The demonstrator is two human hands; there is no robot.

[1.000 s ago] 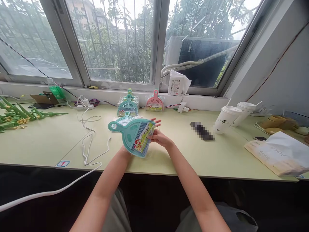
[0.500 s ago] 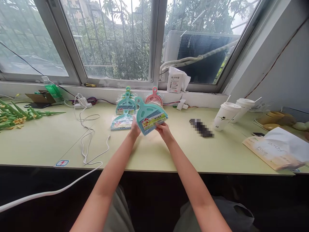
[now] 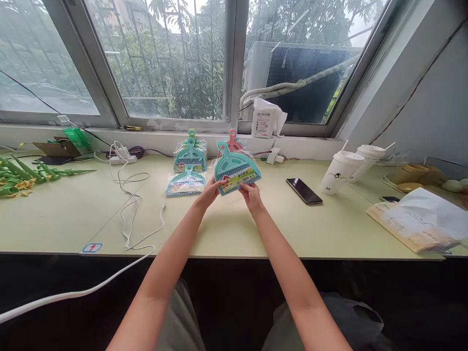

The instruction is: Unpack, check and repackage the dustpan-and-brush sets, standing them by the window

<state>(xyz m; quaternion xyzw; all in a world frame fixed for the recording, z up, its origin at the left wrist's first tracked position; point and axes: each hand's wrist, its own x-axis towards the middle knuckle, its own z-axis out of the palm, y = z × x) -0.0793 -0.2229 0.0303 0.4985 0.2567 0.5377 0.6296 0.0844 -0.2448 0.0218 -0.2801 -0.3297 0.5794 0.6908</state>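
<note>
Between my two hands is a teal dustpan-and-brush set (image 3: 236, 163) in clear wrap, held tilted above the table with its label facing me. My left hand (image 3: 211, 191) grips its lower left corner, thumb on the front. The bottom edge is pinched by my right hand (image 3: 251, 196). Just left, another teal dustpan set (image 3: 186, 181) lies on the table. Behind that one, a stack of teal and green dustpan sets (image 3: 190, 155) leans near the window ledge. A pink dustpan set (image 3: 233, 139) stands partly hidden behind the held one.
A phone (image 3: 304, 190), two lidded cups (image 3: 341, 173) and a tissue pack (image 3: 409, 222) are on the right. White cables (image 3: 131, 209) trail across the left side and over the table's front edge. Green plant stalks (image 3: 32, 175) lie far left. A white package (image 3: 265, 119) rests on the sill.
The held dustpan set has shifted slightly right and turned more upright. My left thumb now shows on its front, and my right hand has moved lower on its edge.
</note>
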